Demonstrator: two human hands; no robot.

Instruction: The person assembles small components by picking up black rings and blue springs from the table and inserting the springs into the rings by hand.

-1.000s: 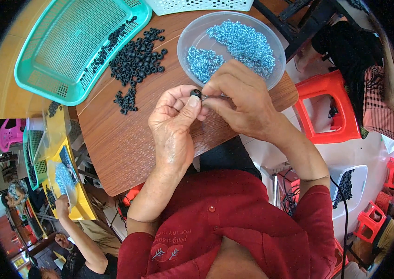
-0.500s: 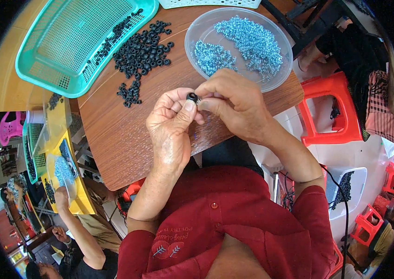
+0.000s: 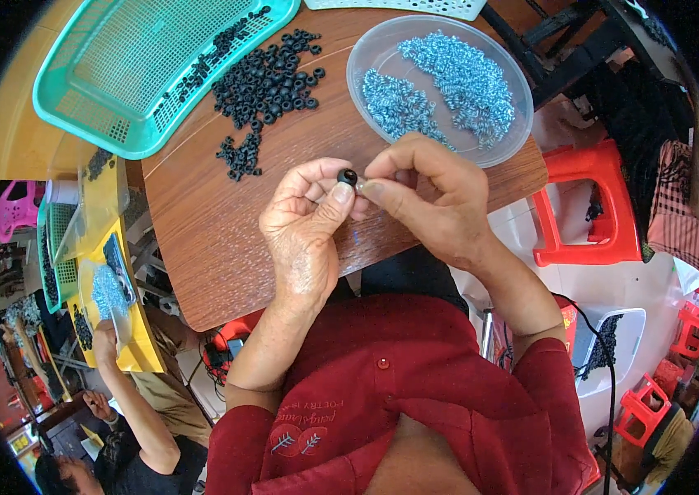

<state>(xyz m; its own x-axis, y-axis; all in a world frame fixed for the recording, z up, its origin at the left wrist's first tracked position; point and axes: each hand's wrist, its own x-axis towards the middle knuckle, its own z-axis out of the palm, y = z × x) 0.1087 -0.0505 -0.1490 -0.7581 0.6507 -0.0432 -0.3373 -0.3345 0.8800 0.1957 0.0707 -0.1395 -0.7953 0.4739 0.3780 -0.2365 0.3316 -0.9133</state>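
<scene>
Above the near part of the brown table [image 3: 201,247], my two hands meet. Between the thumb and fingers of my left hand [image 3: 304,210] is a small round black plastic part [image 3: 348,176], its hollow end tilted up. My right hand [image 3: 432,194] pinches a tiny silvery piece at the black part's side; it looks like a spring, mostly covered by the fingertips. Beyond my right hand, a round clear plastic tray [image 3: 357,78] holds heaps of small bluish-silver springs [image 3: 465,78]. Loose black parts [image 3: 271,87] like the held one lie in a pile at the far left.
A turquoise mesh basket [image 3: 89,124] with black parts stands at the far left. A white basket [image 3: 399,7] shows at the top edge. Red stools [image 3: 597,247] stand on the right. At the left, another person's arm [image 3: 139,412] reaches to a yellow table [image 3: 139,351].
The view has shifted slightly, so the table's contents sit further right. My right fingertips have drawn back a little from the black part, which stays in my left hand.
</scene>
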